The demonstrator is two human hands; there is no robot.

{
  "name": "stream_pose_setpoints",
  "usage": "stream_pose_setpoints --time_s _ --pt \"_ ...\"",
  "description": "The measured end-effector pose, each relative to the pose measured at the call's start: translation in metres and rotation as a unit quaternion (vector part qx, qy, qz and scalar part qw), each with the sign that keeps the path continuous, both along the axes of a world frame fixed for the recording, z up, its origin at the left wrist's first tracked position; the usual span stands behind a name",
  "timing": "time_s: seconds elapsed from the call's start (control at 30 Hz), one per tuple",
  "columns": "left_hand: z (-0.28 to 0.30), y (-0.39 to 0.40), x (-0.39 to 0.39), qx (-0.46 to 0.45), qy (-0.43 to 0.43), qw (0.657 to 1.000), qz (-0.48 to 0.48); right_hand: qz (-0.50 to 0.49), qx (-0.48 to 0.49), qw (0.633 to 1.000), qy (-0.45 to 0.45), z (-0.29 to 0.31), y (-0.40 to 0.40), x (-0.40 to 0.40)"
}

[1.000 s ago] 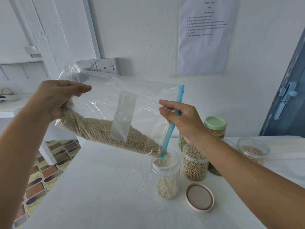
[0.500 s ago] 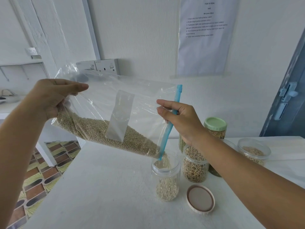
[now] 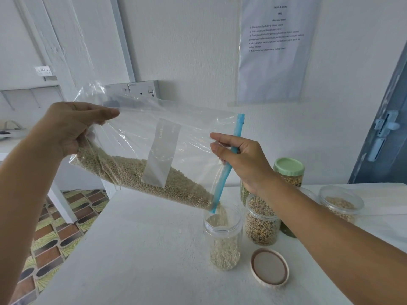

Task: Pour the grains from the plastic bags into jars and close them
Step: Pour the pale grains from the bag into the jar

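My right hand pinches the blue zip strip at mid-frame; my left hand, at mid-left, grips the plastic bag by its raised closed end. Grains run from the low corner into the open jar at lower centre. I'd lift the left end gradually, holding that corner over the mouth. The lid lies just right of it.

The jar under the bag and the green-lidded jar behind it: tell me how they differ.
The jar under the bag is open, its mouth taking grains from the plastic bag; the green-lidded jar is capped. The open jar looks under half full, while the green-lidded jar shows grains right up to its lid. The open jar stands nearer the camera, the capped one by the wall. Both are clear, upright and on the white table.
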State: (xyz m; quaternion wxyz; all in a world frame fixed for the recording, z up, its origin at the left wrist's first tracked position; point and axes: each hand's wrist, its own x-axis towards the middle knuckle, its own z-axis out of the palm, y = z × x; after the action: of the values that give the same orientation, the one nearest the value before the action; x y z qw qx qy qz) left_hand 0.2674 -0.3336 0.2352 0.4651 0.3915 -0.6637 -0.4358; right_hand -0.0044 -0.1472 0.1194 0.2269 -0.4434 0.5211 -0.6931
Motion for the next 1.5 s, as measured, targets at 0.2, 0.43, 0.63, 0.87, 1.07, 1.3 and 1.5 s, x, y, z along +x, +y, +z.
stream_pose_setpoints --time_s 0.2,0.43,0.63,0.87,1.07,1.3,1.5 --pt "-0.004 0.002 -0.002 0.011 0.007 1.0 -0.005 -0.001 0.002 1.0 -0.003 -0.002 0.001 -0.002" --pt "-0.004 0.0 -0.001 0.004 0.01 1.0 -0.023 -0.006 0.003 1.0 0.0 -0.003 0.001 -0.003" --pt "-0.002 0.0 -0.001 0.007 0.006 1.0 -0.022 -0.002 0.003 1.0 -0.001 -0.003 0.0 -0.002" --pt "-0.002 0.0 -0.001 0.025 0.015 1.0 -0.003 0.004 -0.001 1.0 -0.001 0.0 0.0 0.002" --pt "-0.002 -0.001 0.001 0.03 0.01 0.999 0.004 0.011 -0.002 1.0 -0.007 0.0 -0.002 0.003" --pt "0.0 -0.008 -0.001 0.031 0.006 0.999 -0.006 0.005 -0.002 1.0 -0.008 -0.002 -0.002 0.002" --pt "-0.004 -0.012 -0.005 0.047 -0.001 0.999 -0.006 0.012 -0.001 1.0 -0.017 -0.001 0.0 0.0"
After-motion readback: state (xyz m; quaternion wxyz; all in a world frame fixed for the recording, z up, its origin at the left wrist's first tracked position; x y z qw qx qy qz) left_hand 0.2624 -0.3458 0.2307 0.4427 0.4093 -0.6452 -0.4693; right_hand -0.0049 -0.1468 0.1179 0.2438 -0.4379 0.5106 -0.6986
